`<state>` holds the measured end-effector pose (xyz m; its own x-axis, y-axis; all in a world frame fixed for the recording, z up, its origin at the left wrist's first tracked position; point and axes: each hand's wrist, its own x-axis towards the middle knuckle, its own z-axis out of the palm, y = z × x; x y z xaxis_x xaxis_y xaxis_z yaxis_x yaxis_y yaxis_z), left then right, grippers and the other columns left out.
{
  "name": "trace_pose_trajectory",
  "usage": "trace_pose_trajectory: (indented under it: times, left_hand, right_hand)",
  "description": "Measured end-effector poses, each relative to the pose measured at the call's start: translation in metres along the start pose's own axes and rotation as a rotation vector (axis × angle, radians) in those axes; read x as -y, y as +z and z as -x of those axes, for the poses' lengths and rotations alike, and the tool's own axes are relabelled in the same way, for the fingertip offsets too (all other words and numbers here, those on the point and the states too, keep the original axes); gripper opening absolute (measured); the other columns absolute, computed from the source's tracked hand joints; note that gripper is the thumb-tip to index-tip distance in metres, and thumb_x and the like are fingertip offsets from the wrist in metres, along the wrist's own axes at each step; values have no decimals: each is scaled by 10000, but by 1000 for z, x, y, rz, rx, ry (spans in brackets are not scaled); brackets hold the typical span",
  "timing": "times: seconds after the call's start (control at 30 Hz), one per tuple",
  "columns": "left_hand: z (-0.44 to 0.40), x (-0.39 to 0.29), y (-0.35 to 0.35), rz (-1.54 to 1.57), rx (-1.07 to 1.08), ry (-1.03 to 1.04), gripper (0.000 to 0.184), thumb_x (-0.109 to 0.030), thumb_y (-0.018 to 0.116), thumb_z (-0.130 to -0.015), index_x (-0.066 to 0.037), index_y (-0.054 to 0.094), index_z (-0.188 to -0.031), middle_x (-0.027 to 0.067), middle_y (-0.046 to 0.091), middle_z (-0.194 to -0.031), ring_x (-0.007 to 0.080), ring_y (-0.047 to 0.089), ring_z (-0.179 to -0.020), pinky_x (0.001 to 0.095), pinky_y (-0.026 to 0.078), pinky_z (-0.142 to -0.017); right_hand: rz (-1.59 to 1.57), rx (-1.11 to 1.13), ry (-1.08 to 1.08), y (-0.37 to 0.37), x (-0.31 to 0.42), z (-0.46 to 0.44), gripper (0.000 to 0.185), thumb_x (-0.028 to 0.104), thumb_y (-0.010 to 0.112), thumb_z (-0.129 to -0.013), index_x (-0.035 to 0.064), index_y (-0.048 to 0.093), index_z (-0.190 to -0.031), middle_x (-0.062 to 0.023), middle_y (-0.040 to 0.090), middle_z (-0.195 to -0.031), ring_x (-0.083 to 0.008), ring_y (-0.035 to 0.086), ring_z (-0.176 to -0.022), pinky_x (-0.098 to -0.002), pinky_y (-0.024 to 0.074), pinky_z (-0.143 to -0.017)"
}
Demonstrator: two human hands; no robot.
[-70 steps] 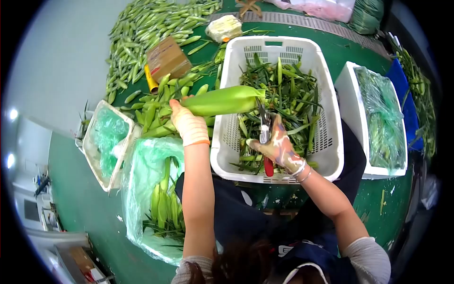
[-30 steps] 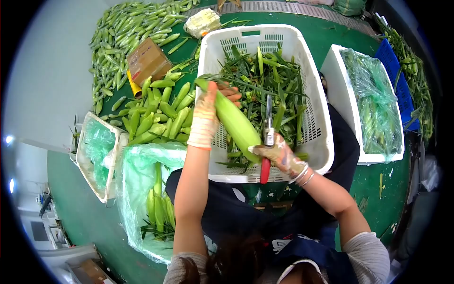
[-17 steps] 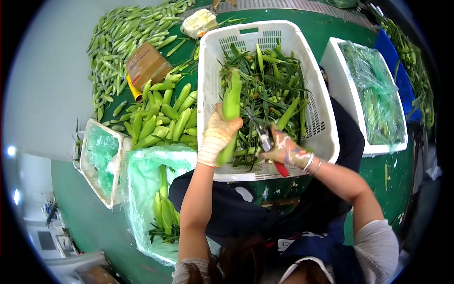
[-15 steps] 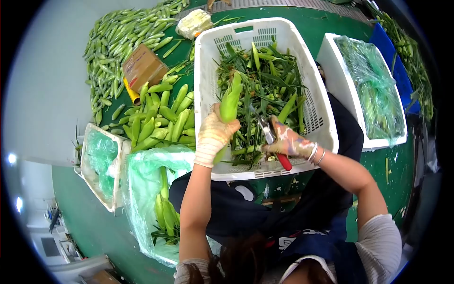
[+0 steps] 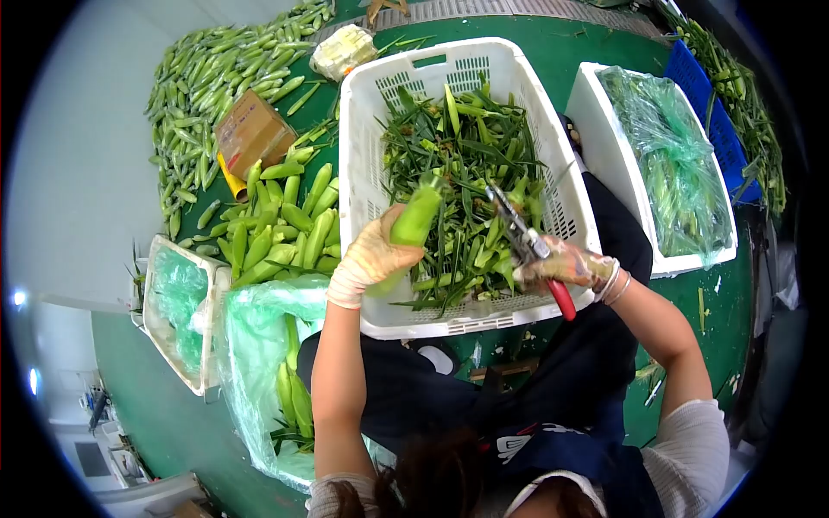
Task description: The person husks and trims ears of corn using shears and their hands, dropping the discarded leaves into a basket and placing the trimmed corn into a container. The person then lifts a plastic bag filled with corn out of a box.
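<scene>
My left hand [image 5: 376, 257], in a pale glove, is closed round a green ear of corn in its husk [image 5: 418, 214]. The ear tilts up and right over the white crate, its top end blunt and slightly blurred. To the right, my gloved right hand [image 5: 566, 263] grips pruning shears [image 5: 520, 226] with a red handle. Their metal blades point up and left, apart from the corn. Under both hands, husk leaves and trimmings [image 5: 466, 147] lie in the white perforated crate [image 5: 363, 155].
Husked corn ears [image 5: 285, 216] are heaped left of the crate, near a cardboard box [image 5: 253, 129]. Many wrapped ears [image 5: 194, 112] lie farther back. A lined bin [image 5: 259, 406] stands at lower left; a white foam box [image 5: 596, 104] with plastic-covered contents stands right, beside a blue crate [image 5: 704, 104].
The ear's long pointed tip is gone, leaving a blunt end. My right hand has moved right and slightly down with the shears, away from the ear.
</scene>
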<state>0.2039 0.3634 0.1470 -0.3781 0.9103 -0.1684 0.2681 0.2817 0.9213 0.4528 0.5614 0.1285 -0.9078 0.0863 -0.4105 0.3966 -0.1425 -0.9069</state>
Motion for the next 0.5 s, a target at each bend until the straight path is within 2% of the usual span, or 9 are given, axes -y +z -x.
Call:
trace_pose_trajectory:
  times: [0.03, 0.07, 0.1, 0.2, 0.3, 0.33, 0.37, 0.43, 0.5]
  left_hand:
    - [0, -2, 0, 188, 35, -20, 610, -150, 757, -669, 3, 513, -1207, 99, 642, -930, 170, 605, -799, 303, 502, -757]
    - [1, -11, 1, 327, 68, -48, 635, -185, 777, -649, 22, 518, -1190, 81, 638, -912, 166, 597, -786, 307, 503, -748]
    - [0, -14, 2, 321, 69, -51, 635, -185, 777, -649, 22, 518, -1190, 81, 638, -912, 166, 597, -786, 307, 503, -748]
    - [-8, -13, 4, 576, 332, 0, 668, -257, 768, -600, 38, 530, -1150, 105, 635, -897, 192, 612, -798, 297, 508, -768]
    - [-4, -14, 8, 668, 426, -137, 686, -223, 687, -541, 70, 517, -1137, 153, 632, -901, 252, 620, -808, 353, 503, -792]
    - [-3, -8, 5, 727, 421, -122, 662, -238, 691, -572, 76, 516, -1128, 173, 637, -896, 270, 630, -785, 375, 516, -788]
    - [-2, -4, -5, 739, 399, -118, 662, -238, 691, -572, 76, 516, -1128, 173, 637, -896, 270, 630, -785, 375, 516, -788]
    - [1, 5, -43, 732, 169, -47, 588, -249, 674, -667, 73, 512, -1132, 189, 634, -940, 283, 631, -818, 388, 514, -806]
    - [7, 39, -92, 888, -367, -28, 462, -213, 618, -786, 67, 510, -1136, 178, 630, -981, 298, 619, -881, 394, 493, -869]
  right_hand:
    - [112, 27, 32, 3, 1, 1, 295, 237, 742, -766, 52, 547, -891, -11, 562, -764, -110, 537, -679, -287, 471, -609]
    - [150, 89, -107, 6, -3, -5, 315, 255, 740, -771, 67, 537, -922, -5, 546, -790, -118, 504, -729, -280, 452, -662]
    - [204, 145, -101, 7, -3, -7, 342, 265, 735, -780, 70, 525, -967, -8, 544, -829, -117, 502, -761, -277, 452, -704]
    - [59, 188, -206, 20, 18, -16, 390, 241, 747, -773, 72, 500, -1022, 2, 532, -911, -106, 500, -811, -273, 452, -746]
    - [14, 226, -221, 34, 49, -28, 362, 160, 750, -763, 58, 502, -1007, 12, 542, -851, -84, 524, -760, -248, 476, -642]
    - [42, 126, -248, 36, 48, -35, 319, 116, 741, -759, 43, 512, -969, 8, 538, -761, -77, 536, -667, -233, 472, -568]
    - [-106, 89, -97, 38, 46, -38, 269, 87, 729, -760, 40, 516, -919, 0, 527, -686, -95, 546, -593, -249, 473, -530]
    - [-557, -64, -7, 40, 40, -43, 238, 88, 712, -772, 50, 511, -892, -2, 518, -640, -124, 550, -534, -273, 482, -504]
    - [-462, -158, 22, 27, 30, -47, 221, 227, 655, -847, 59, 514, -872, -39, 546, -717, -158, 579, -605, -305, 514, -553]
